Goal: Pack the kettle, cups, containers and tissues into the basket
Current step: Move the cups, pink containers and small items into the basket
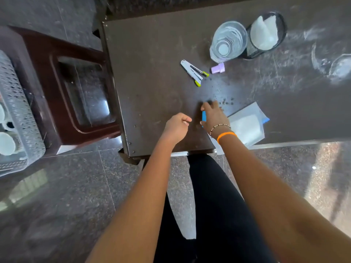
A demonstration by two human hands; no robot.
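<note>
On the dark table (152, 54), near its front edge, your right hand (213, 116) reaches down over a small blue object (203, 116) — the fingers are spread forward and the blue shows beside the palm, but whether you actually grip it, I cannot tell. Your left hand (177, 127) hovers just beside it, fingers curled into a loose fist with nothing visible in it. Just right of your right wrist lies a flat tissue pack (247, 126), clear wrapper with a blue edge, hanging slightly over the table's front. Farther back stand a stack of clear plastic cups (228, 40) and, touching it, a black mesh holder (266, 35) with white tissue in it. Between them and your hands lie an open stapler (190, 71) and a small lilac piece (218, 68). Off to your far left, the grey perforated basket (19, 103) sits beside a brown plastic stool (72, 88) — white cups (6, 143) show inside it.
</note>
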